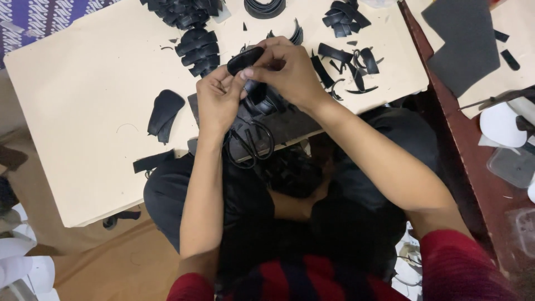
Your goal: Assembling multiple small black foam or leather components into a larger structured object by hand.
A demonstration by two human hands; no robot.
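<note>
Two bare hands are meeting over a cream-coloured low work table (83, 100), fingers pinched together on a small black oval piece of leather-like material (245, 59). The right hand (290, 72) is clamping the piece's far end between thumb and fingertips, while the left hand (218, 100) is closing on its near end from below. The piece is being held just above a dark flat cutting pad (290, 125), where black-handled scissors (252, 142) are lying. Judging from the grip, keeping both pinches close to the edge and the piece taut would help the work stay even. Further out, stacks of curved black cut strips (196, 51) and loose offcuts (348, 64) are spreading across the table. A dark grey sheet (465, 39) is lying at right; no labels or signs are showing.
</note>
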